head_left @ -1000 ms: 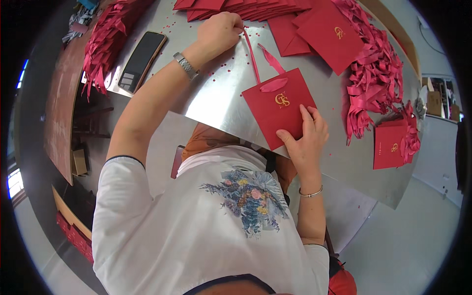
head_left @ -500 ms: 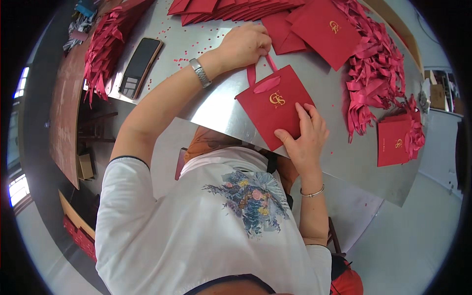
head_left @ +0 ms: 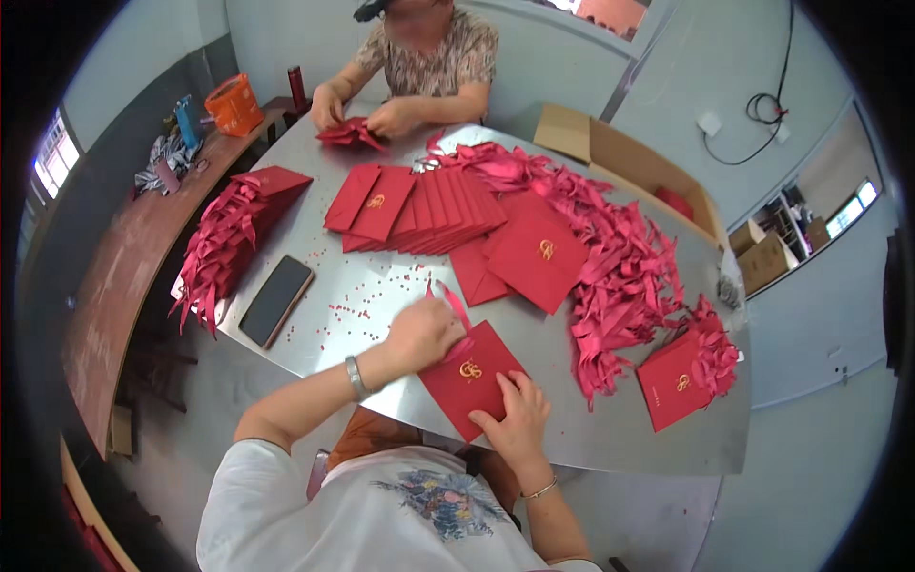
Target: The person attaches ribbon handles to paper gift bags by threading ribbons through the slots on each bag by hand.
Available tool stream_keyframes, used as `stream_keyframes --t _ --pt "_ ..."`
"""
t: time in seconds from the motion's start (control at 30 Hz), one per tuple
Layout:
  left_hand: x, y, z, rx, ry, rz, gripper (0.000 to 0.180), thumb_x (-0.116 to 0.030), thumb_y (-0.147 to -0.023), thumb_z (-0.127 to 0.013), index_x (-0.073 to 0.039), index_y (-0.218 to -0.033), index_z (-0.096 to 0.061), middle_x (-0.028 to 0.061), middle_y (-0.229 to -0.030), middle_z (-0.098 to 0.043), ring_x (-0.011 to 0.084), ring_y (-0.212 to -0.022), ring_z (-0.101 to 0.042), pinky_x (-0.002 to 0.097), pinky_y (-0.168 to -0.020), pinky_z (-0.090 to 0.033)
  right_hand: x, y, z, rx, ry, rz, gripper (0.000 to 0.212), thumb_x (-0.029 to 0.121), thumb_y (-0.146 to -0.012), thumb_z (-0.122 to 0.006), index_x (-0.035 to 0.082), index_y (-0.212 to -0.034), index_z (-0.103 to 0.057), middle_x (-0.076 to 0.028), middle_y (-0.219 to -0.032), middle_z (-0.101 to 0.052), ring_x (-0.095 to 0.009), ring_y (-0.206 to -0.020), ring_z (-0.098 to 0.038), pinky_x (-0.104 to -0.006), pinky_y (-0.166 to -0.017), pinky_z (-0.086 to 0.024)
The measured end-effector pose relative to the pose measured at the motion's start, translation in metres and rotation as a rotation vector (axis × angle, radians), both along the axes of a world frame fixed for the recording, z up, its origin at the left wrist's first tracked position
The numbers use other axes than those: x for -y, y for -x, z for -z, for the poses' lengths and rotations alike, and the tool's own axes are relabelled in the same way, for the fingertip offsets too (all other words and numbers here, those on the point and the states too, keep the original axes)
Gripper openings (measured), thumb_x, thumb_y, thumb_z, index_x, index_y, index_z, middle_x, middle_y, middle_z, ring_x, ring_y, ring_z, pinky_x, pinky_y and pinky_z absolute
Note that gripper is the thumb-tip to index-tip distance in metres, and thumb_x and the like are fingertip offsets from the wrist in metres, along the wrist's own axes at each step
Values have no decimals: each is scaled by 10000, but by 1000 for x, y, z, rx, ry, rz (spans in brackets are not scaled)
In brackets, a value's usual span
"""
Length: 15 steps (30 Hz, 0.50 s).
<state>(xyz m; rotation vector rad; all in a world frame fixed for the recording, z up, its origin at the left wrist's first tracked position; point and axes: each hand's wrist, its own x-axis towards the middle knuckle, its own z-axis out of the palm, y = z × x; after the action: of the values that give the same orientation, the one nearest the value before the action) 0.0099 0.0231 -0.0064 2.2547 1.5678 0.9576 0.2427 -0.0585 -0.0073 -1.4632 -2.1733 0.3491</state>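
Note:
A small red paper bag (head_left: 481, 357) with a gold emblem lies flat near the table's front edge. At its top edge my left hand (head_left: 426, 334) is closed around the bag's pink ribbon handle (head_left: 454, 303), part of which loops out beyond the fingers. Those fingertips are partly blurred and turned away. Across the bag's lower right side rests my right hand (head_left: 518, 419), thumb and fingers spread on the paper. Beyond the bag lie flat red bags (head_left: 538, 250), partly overlapping one another.
A fanned row of red bags (head_left: 434, 214), ribboned bags (head_left: 224, 238) and a phone (head_left: 276, 300) lie leftward. Pink ribbons (head_left: 610, 276) heap at right, beside another bag (head_left: 672, 381). Opposite, a co-worker's hands (head_left: 393, 118) handle red pieces. Confetti dots (head_left: 357, 310) dot the metal table (head_left: 610, 443).
My left hand has drawn in from the outstretched ribbon to the bag's top edge. My right hand stays on the bag. The view has tilted up, bringing the co-worker into sight.

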Motion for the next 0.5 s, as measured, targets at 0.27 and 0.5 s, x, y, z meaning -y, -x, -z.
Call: stream_keyframes --t 0.27,0.5 --pt "14 -20 -11 -102 264 -91 217 -253 -807 -687 -46 -867 -665 159 -850 -655 344 -816 -639 438 -705 -514 -2 0 4 -4 -35 9 737 420 -678 -783 77 -1286 -547 -121 -1330 -494 -301 -1227 -435 -454 -993 -319" --pt "1 -25 -41 311 416 76 175 -146 -781 -710 -17 -886 -656 141 -774 -661 237 -729 -646 353 -667 -495 -21 -14 -2 -330 -218 151 800 299 -728 -777 14 -1379 -409 -215 -1372 -447 -393 -1240 -424 -493 -1027 -333"
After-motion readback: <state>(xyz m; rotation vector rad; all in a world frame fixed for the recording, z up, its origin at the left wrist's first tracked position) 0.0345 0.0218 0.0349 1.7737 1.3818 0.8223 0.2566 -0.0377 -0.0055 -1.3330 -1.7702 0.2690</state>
